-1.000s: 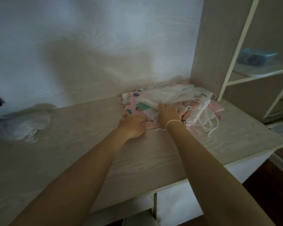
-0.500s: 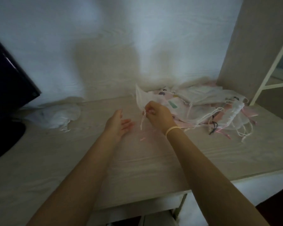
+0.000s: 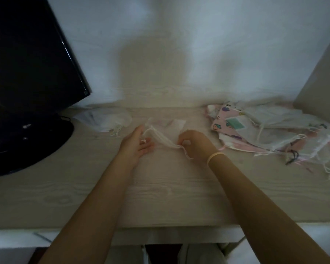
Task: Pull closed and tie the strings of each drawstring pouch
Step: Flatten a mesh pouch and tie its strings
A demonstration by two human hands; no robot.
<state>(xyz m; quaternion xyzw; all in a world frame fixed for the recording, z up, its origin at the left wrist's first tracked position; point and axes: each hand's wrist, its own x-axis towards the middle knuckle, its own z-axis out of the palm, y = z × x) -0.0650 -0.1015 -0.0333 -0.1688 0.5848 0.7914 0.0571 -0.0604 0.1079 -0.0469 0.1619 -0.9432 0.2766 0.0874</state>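
A thin white drawstring pouch (image 3: 168, 128) lies on the wooden desk (image 3: 170, 191) between my hands. My right hand (image 3: 194, 142) pinches the pouch's white strings at its right end, with loose string ends trailing toward me. My left hand (image 3: 136, 144) lies palm up with its fingers fairly straight at the pouch's left end, touching the strings there. A pile of several more pouches (image 3: 271, 132), white and pink patterned with tangled strings, lies at the right back of the desk. Another white pouch (image 3: 105, 120) lies at the left back.
A black monitor (image 3: 27, 54) on a round black base (image 3: 27, 141) stands at the left. A wooden side panel (image 3: 322, 77) rises at the far right behind the pile. The white wall runs along the desk's back edge.
My right hand pulled one white pouch out of the pile and brought it left to the desk's middle. My left hand came up to its other end. The view swung left.
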